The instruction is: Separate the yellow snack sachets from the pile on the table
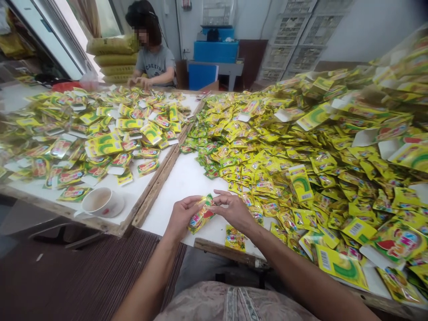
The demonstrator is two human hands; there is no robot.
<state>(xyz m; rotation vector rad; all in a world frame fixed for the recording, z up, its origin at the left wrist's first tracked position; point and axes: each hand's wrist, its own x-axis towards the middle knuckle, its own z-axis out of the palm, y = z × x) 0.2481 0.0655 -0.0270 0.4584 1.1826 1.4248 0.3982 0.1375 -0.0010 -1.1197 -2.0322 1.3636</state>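
Observation:
My left hand (182, 216) and my right hand (234, 209) meet over the near edge of a white table (182, 180). Together they pinch a small stack of yellow and red sachets (201, 215), the left gripping from below and the right from the top. One loose sachet (235, 238) lies on the table just below my right wrist. A huge heap of the same yellow sachets and yellow cards (301, 147) covers the table to the right of my hands.
A second white table (133, 189) on the left carries more sachets and a white cup on a saucer (100, 201). A person (154, 60) sits at its far end, hands on sachets. Yellow sacks, blue crates and grey racks stand behind.

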